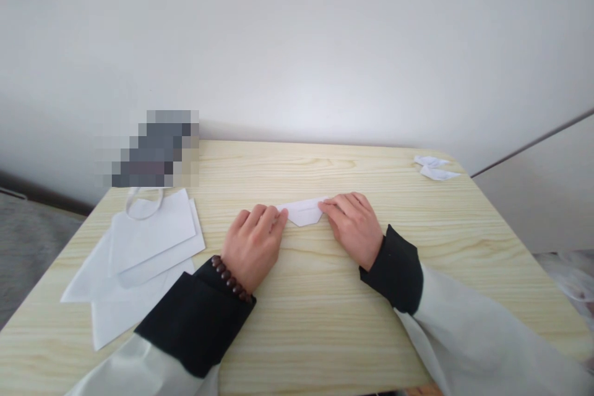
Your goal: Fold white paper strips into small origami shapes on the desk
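A small folded piece of white paper lies near the middle of the wooden table, its long straight edge away from me and its narrower edge toward me. My left hand pinches its left end between thumb and fingers; a dark bead bracelet circles that wrist. At the right end, my right hand grips the paper with thumb and fingertips. Both ends of the paper are partly covered by my fingers.
White paper sheets lie loosely stacked at the left, with a white loop on top. Behind them is a blurred dark object. Folded white paper pieces rest at the table's far right corner. A wall borders the back edge.
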Demonstrator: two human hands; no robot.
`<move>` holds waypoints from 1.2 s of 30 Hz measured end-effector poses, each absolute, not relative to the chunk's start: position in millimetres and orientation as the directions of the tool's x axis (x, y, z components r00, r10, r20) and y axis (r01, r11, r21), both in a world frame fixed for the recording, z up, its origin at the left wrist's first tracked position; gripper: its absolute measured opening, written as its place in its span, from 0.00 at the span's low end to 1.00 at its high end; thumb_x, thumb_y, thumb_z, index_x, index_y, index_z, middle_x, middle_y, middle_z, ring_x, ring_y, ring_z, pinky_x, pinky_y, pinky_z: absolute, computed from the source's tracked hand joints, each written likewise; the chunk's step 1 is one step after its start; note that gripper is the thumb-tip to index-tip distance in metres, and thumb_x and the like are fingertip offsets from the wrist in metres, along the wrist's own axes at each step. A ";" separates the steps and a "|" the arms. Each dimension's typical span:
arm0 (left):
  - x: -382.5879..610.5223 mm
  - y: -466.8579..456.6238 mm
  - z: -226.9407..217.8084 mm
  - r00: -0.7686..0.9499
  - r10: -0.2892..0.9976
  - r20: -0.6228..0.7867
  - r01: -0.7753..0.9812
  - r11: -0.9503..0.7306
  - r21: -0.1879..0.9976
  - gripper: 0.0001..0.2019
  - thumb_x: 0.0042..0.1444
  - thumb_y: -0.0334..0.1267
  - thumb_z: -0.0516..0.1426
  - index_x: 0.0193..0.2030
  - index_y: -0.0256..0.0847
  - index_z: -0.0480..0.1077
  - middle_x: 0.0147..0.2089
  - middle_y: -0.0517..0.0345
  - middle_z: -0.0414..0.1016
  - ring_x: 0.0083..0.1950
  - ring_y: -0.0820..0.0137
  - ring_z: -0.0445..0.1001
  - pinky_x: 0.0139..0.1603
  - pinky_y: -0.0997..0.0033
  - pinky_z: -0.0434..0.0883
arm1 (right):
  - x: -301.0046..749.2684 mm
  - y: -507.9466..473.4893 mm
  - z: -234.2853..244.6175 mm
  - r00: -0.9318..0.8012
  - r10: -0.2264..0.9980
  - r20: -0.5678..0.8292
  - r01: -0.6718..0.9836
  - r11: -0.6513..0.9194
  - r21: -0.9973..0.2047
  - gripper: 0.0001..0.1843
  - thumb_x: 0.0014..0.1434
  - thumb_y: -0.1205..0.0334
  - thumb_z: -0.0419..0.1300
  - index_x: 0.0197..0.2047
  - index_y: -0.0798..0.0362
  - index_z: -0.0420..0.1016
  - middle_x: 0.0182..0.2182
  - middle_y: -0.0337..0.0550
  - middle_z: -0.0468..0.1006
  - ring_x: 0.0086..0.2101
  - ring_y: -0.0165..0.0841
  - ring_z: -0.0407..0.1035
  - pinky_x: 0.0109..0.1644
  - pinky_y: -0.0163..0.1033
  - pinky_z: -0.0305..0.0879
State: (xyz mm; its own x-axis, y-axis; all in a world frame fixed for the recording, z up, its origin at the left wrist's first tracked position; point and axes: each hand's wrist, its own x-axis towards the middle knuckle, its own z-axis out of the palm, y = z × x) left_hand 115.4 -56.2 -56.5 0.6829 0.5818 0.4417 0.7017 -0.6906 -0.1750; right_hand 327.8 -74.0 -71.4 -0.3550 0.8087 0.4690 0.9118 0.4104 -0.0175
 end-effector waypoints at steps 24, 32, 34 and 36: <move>126.7 -29.3 -51.7 0.519 0.774 0.364 0.778 -0.604 0.174 0.06 0.52 0.33 0.53 0.29 0.41 0.71 0.31 0.56 0.72 0.37 0.63 0.69 0.36 0.64 0.69 | 324.8 -77.4 -69.2 -0.214 0.884 0.416 0.954 0.281 -0.107 0.13 0.57 0.71 0.55 0.44 0.50 0.76 0.40 0.44 0.74 0.40 0.38 0.64 0.41 0.43 0.58; 125.9 2.8 -60.3 0.491 0.808 0.325 0.735 -0.585 0.343 0.14 0.55 0.42 0.54 0.46 0.43 0.72 0.45 0.52 0.68 0.45 0.61 0.65 0.50 0.56 0.65 | 315.8 -49.1 -68.7 -0.019 0.919 0.395 0.915 0.175 -0.363 0.10 0.60 0.59 0.53 0.39 0.51 0.73 0.36 0.46 0.72 0.38 0.37 0.66 0.43 0.42 0.61; 124.4 4.3 -62.1 0.505 0.804 0.314 0.721 -0.593 0.359 0.13 0.56 0.41 0.54 0.46 0.44 0.73 0.45 0.53 0.68 0.45 0.61 0.64 0.50 0.56 0.65 | 315.7 -43.6 -69.3 -0.016 0.927 0.375 0.897 0.179 -0.404 0.09 0.61 0.59 0.53 0.38 0.51 0.73 0.37 0.45 0.72 0.39 0.36 0.67 0.44 0.41 0.62; 122.9 4.5 -63.0 0.511 0.804 0.304 0.704 -0.594 0.389 0.11 0.56 0.40 0.54 0.44 0.45 0.73 0.45 0.54 0.69 0.46 0.62 0.64 0.51 0.57 0.64 | 316.7 -41.7 -70.2 -0.045 0.929 0.368 0.884 0.209 -0.418 0.10 0.60 0.58 0.53 0.41 0.52 0.72 0.39 0.46 0.72 0.40 0.37 0.67 0.46 0.42 0.61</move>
